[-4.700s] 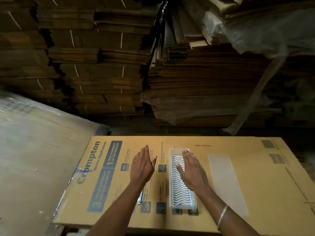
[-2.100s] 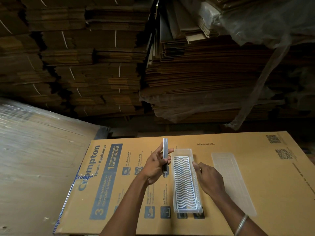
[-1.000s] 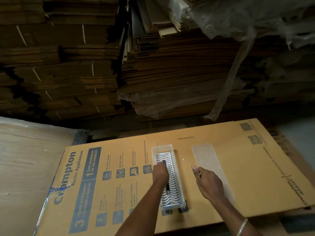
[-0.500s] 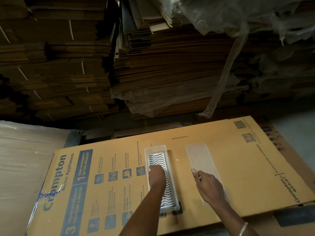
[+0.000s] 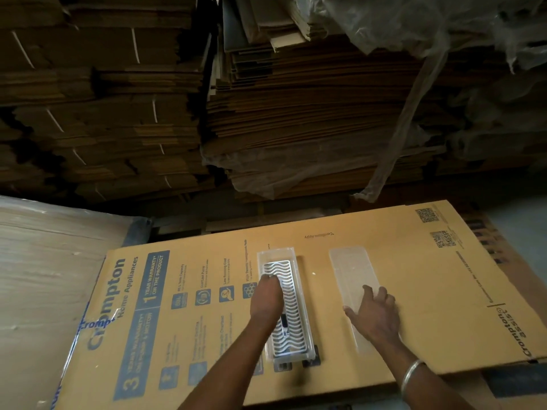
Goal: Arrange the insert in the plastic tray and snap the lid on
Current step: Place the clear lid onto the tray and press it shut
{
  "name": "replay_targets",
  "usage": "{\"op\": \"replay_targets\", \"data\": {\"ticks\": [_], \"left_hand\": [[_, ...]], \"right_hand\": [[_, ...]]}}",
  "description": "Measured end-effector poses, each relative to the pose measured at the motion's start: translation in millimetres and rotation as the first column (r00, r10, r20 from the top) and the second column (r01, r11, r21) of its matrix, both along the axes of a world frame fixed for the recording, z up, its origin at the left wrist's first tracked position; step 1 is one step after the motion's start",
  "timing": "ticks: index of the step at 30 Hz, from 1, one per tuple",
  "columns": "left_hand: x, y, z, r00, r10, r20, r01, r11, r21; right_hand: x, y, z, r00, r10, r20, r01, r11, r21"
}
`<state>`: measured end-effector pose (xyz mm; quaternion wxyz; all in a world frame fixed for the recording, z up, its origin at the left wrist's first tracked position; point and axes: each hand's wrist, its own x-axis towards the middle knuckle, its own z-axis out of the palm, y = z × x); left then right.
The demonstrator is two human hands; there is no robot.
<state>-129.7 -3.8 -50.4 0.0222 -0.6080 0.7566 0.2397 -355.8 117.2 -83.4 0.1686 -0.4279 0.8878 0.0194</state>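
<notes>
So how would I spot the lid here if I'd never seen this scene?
Find the large tan printed cardboard box lying flat as the work surface. On it, right of the clear plastic tray with the wavy white insert, lies a flat frosted rectangular lid under the right hand. Unlike the tray, it is plain and shallow.

Both arms reach forward, forearms bare; the left hand (image 5: 265,300) presses down, fingers curled under; the right hand (image 5: 374,316) lies flat, fingers spread, a bangle (image 5: 412,373) on its wrist.

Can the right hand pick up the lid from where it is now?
Probably yes: the right hand already lies spread on the near end of the lid, which lies flat, alone on the cardboard, nothing blocking.
</notes>
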Motion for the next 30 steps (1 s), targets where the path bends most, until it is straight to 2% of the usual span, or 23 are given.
{"op": "replay_targets", "data": {"ticks": [5, 9, 13, 16, 19, 22, 25, 27, 30], "left_hand": [[38, 4, 4, 0.995, 0.03, -0.098, -0.032, 0.999, -0.017], [50, 12, 2, 0.975, 0.14, -0.175, -0.123, 0.987, 0.103], [52, 18, -3, 0.942, 0.241, -0.233, -0.196, 0.959, 0.203], [56, 15, -8, 0.888, 0.345, -0.303, -0.263, 0.923, 0.281], [67, 8, -23, 0.794, 0.476, -0.379, -0.308, 0.852, 0.423], [73, 10, -16, 0.688, 0.581, -0.434, -0.292, 0.77, 0.568], [77, 18, 3, 0.636, 0.625, -0.453, -0.234, 0.715, 0.659], [84, 22, 10, 0.641, 0.631, -0.437, -0.171, 0.673, 0.72], [94, 27, 14, 0.714, 0.57, -0.406, -0.084, 0.646, 0.759]], "right_hand": [[0, -6, -1, 0.994, -0.068, 0.087, 0.063, 0.996, 0.064], [-3, -10, 0, 0.984, -0.112, 0.136, 0.104, 0.992, 0.068], [4, -16, 13, 0.99, -0.089, 0.112, 0.084, 0.995, 0.051], [23, -26, 28, 0.991, -0.046, 0.128, 0.042, 0.998, 0.037], [54, -35, 41, 0.98, 0.008, 0.198, -0.01, 1.0, 0.01], [95, -37, 51, 0.975, 0.103, 0.199, -0.107, 0.994, 0.006], [132, -38, 51, 0.966, 0.18, 0.185, -0.184, 0.983, 0.008], [148, -41, 49, 0.965, 0.199, 0.17, -0.206, 0.978, 0.027], [163, -48, 48, 0.973, 0.173, 0.153, -0.185, 0.981, 0.065]]}}
